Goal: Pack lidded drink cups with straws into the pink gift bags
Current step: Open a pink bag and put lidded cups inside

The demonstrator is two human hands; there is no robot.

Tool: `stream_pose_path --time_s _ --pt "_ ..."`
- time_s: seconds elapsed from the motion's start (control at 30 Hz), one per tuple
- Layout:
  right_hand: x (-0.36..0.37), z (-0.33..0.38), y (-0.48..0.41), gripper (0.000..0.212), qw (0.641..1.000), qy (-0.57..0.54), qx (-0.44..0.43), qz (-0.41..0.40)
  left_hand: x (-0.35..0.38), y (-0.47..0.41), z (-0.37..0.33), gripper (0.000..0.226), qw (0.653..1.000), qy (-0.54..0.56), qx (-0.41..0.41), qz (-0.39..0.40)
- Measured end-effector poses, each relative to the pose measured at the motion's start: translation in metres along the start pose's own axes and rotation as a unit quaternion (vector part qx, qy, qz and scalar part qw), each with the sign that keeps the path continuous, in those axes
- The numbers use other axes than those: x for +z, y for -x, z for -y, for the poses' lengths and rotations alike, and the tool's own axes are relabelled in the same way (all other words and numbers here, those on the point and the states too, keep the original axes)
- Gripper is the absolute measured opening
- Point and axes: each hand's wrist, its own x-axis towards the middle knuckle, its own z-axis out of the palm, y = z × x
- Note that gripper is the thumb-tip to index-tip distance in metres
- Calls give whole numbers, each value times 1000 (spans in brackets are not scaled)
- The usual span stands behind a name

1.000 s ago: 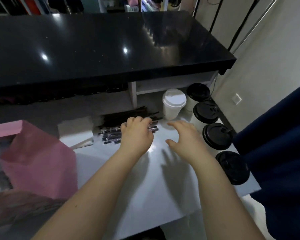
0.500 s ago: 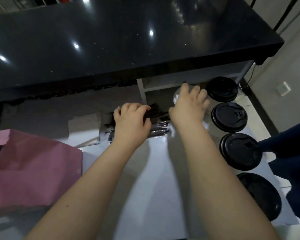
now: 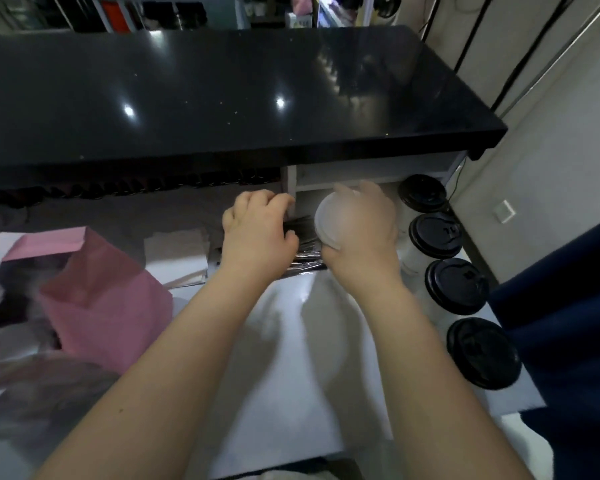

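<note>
From the head camera, the biggest risk is at the right hand (image 3: 361,233). It grasps the white-lidded cup (image 3: 326,221) high up, close under the lid. A squeeze there could pop the lid loose, and if there is drink inside it would spill over the white table (image 3: 291,358) and the straws (image 3: 305,259). The cup also looks tilted, with its lid turned toward the camera, so a loose lid would matter all the more. The picture is blurred around it, so I cannot tell whether its base is on the table or lifted.

A second risk is the row of black-lidded cups (image 3: 456,285) just beside the right wrist. A wide swing of the arm toward the pink bag (image 3: 108,306) could clip one. The bag itself sags at the left edge of the table, well apart from both hands, and its mouth may fold shut when the cup comes in.

The right fingers curl round the cup from its right side. The lid shows to the left of the palm, with the thumb at its near edge.

The left hand (image 3: 257,233) lies over the pile of straws with its fingers curled down. Its back hides whether one is pinched, so I cannot tell. Straw ends stick out between the two hands.
</note>
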Motion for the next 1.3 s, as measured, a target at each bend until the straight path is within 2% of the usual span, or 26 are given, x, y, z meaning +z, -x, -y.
stream_pose_path --time_s 0.1,0.27,0.5,0.67,0.73,0.83,0.9,0.97,1.07,1.13,1.2,1.3 --pt "-16 30 23 87 999 -10 -34 -17 -34 26 10 55 1000 22 10 -19" --pt "-39 93 56 81 980 -192 -12 -57 -106 74 49 59 993 64 68 -73" --pt "-38 200 77 74 984 -152 -75 -61 -175 108 146 55 997 0 63 -45" --pt "-36 267 81 77 976 -171 -104 -88 -206 128 217 42 997 41 46 -56" --pt "-36 289 82 79 969 -204 -114 -83 -215 133 243 37 996 75 48 -28" --pt "-33 315 89 77 959 -241 -140 -44 -220 139 272 35 993 86 62 58" --pt "-30 324 93 75 958 -243 -153 6 -218 141 283 43 991 83 67 79" --pt "-23 330 98 72 965 -195 -171 47 -214 139 287 59 989 79 81 90" --pt "-3 341 107 70 965 -151 -193 98 -211 137 287 78 984 54 144 95" --pt "11 344 111 70 962 -141 -194 132 -206 138 290 105 984 2 145 107" --pt "19 335 110 72 969 -84 -179 148 -197 142 296 129 981 -46 130 135" --pt "18 313 103 80 977 35 -136 160 -192 149 299 141 976 -90 123 156"
